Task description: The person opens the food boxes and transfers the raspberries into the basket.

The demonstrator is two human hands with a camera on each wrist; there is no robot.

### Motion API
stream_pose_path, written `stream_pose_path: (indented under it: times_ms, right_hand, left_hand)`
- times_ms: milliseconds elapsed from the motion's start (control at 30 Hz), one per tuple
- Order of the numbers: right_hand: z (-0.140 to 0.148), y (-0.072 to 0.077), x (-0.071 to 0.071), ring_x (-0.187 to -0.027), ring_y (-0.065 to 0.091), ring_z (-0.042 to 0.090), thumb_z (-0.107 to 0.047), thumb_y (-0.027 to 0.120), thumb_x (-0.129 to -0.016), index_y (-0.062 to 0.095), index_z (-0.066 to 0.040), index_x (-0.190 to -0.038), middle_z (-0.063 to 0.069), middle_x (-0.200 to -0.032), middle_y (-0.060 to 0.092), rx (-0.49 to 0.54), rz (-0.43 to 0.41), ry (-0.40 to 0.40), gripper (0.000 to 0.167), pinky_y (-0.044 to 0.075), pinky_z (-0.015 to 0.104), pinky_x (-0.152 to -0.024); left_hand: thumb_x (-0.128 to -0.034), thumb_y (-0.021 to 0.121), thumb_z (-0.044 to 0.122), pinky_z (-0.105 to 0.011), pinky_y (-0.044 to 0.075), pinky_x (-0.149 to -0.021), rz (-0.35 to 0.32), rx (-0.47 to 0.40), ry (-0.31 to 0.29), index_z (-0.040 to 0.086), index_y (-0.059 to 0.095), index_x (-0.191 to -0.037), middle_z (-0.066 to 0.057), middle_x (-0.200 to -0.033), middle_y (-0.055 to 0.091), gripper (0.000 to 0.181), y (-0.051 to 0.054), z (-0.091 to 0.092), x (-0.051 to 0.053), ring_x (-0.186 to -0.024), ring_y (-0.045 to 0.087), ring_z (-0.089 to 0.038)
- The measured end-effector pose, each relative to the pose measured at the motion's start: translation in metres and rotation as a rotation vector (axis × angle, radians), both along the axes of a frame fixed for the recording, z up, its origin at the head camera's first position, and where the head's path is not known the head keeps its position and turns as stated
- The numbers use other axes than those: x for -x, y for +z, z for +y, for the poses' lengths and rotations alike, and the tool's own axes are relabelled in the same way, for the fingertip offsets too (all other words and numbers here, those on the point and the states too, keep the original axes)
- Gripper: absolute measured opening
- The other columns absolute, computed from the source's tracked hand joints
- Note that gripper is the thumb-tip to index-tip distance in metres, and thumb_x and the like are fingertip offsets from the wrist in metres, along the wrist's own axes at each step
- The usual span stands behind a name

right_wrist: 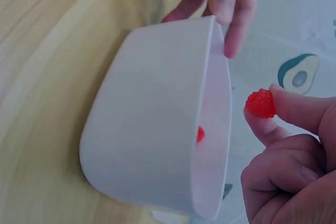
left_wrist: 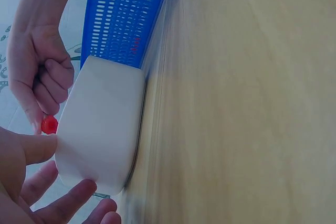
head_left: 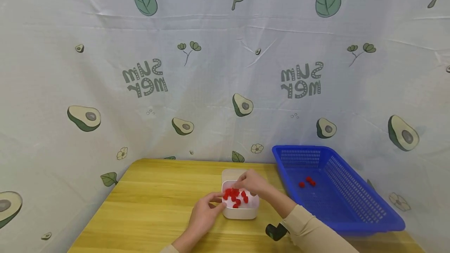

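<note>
A white box (head_left: 240,214) stands open on the table with several red raspberries (head_left: 233,193) inside. Between thumb and index finger, my right hand (head_left: 254,182) pinches one raspberry (right_wrist: 261,103) above the box, beside its rim in the right wrist view. The other fingers of that hand are curled in. My left hand (head_left: 207,212) is at the box's left side, its fairly straight, spread fingers touching the rim and wall. In the left wrist view the left thumb (left_wrist: 39,148) lies by the rim. Most of the box's contents are hidden in the wrist views.
A blue basket (head_left: 351,227) with perforated walls stands at the right, holding a few raspberries (head_left: 310,180). A pale lid-like panel (head_left: 232,174) lies behind the box. The wooden table (head_left: 158,194) reaches a printed curtain (head_left: 211,89) at the back.
</note>
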State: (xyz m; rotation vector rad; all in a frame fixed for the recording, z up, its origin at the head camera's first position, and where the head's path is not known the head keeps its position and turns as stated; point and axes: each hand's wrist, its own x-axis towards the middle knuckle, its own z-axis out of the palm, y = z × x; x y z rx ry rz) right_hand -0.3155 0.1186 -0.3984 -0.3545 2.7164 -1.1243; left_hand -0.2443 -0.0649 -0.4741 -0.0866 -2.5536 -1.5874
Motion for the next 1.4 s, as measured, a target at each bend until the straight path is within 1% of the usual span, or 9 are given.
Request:
stream_pose_path:
  times_ms: [100, 233, 300, 467, 533, 733, 900, 1033, 1400]
  right_hand:
    - [0.007, 0.005, 0.004, -0.046, 0.030, 0.012, -0.022, 0.076, -0.088, 0.079, -0.007, -0.092, 0.000, -0.061, 0.050, 0.014, -0.017, -0.022, 0.016, 0.028, 0.021, -0.046]
    - [0.016, 0.012, 0.008, -0.047, 0.029, 0.012, -0.022, 0.077, -0.088, 0.080, -0.008, -0.091, -0.001, -0.066, 0.056, 0.012, -0.020, -0.039, 0.015, 0.028, 0.022, -0.046]
    - [0.021, 0.016, 0.010, -0.046, 0.027, 0.012, -0.023, 0.076, -0.088, 0.080, -0.008, -0.091, -0.001, -0.065, 0.054, 0.019, -0.022, -0.048, 0.015, 0.026, 0.022, -0.046]
    - [0.036, 0.027, 0.018, -0.044, 0.025, 0.012, -0.023, 0.076, -0.089, 0.078, -0.006, -0.089, -0.004, -0.055, 0.031, 0.035, -0.023, -0.086, 0.018, 0.022, 0.023, -0.045]
    - [0.041, 0.031, 0.021, -0.044, 0.024, 0.012, -0.024, 0.075, -0.090, 0.077, -0.005, -0.088, -0.005, -0.054, 0.029, 0.026, -0.016, -0.108, 0.019, 0.021, 0.024, -0.045]
    - [0.052, 0.041, 0.034, -0.046, 0.022, 0.011, -0.026, 0.075, -0.091, 0.076, -0.008, -0.084, -0.006, -0.055, 0.027, 0.009, -0.008, -0.137, 0.019, 0.021, 0.024, -0.045]
    - [0.059, 0.046, 0.043, -0.044, 0.022, 0.010, -0.025, 0.074, -0.091, 0.078, -0.008, -0.091, -0.005, -0.056, 0.030, 0.001, -0.005, -0.157, 0.019, 0.024, 0.024, -0.044]
    - [0.073, 0.053, 0.046, -0.044, 0.024, 0.010, -0.026, 0.074, -0.091, 0.079, -0.005, -0.097, -0.005, -0.058, 0.032, -0.014, 0.011, -0.161, 0.023, 0.027, 0.024, -0.045]
    - [0.115, 0.066, 0.050, -0.045, 0.024, 0.010, -0.027, 0.074, -0.092, 0.075, 0.001, -0.106, -0.006, -0.053, 0.028, -0.021, -0.017, -0.183, 0.031, 0.026, 0.026, -0.047]
  left_hand:
    - [-0.0916, 0.074, 0.026, -0.031, 0.051, -0.073, -0.006, 0.008, 0.004, 0.018, 0.071, -0.122, -0.001, -0.109, 0.072, 0.032, 0.000, 0.001, 0.002, -0.087, 0.061, -0.014]
    - [-0.0918, 0.074, 0.025, -0.033, 0.051, -0.073, -0.004, 0.009, 0.009, 0.018, 0.071, -0.122, 0.000, -0.109, 0.072, 0.031, -0.001, 0.003, 0.003, -0.088, 0.061, -0.015]
    - [-0.0916, 0.074, 0.025, -0.033, 0.051, -0.073, -0.003, 0.007, 0.016, 0.018, 0.071, -0.121, 0.001, -0.108, 0.072, 0.031, -0.001, 0.004, 0.004, -0.087, 0.061, -0.015]
    - [-0.0911, 0.075, 0.024, -0.033, 0.052, -0.073, -0.003, -0.001, 0.006, 0.018, 0.071, -0.121, 0.001, -0.107, 0.071, 0.031, -0.001, 0.005, 0.009, -0.088, 0.061, -0.016]
    - [-0.0913, 0.075, 0.025, -0.033, 0.053, -0.074, -0.004, -0.005, -0.012, 0.017, 0.071, -0.122, 0.001, -0.107, 0.071, 0.032, -0.001, 0.003, 0.013, -0.089, 0.061, -0.016]
    - [-0.0910, 0.075, 0.025, -0.032, 0.053, -0.074, -0.003, -0.014, -0.028, 0.018, 0.070, -0.123, 0.002, -0.106, 0.071, 0.034, 0.002, -0.006, 0.021, -0.089, 0.062, -0.016]
    - [-0.0903, 0.076, 0.026, -0.032, 0.052, -0.073, -0.004, -0.014, -0.035, 0.020, 0.071, -0.122, 0.002, -0.106, 0.072, 0.033, 0.002, -0.015, 0.027, -0.088, 0.062, -0.015]
    - [-0.0903, 0.076, 0.026, -0.034, 0.053, -0.074, -0.003, -0.009, -0.036, 0.018, 0.071, -0.122, 0.001, -0.105, 0.072, 0.032, 0.001, -0.016, 0.027, -0.088, 0.062, -0.016]
    - [-0.0907, 0.075, 0.025, -0.035, 0.053, -0.074, 0.000, -0.003, -0.039, 0.016, 0.070, -0.122, 0.001, -0.105, 0.071, 0.033, 0.003, -0.015, 0.027, -0.088, 0.062, -0.016]
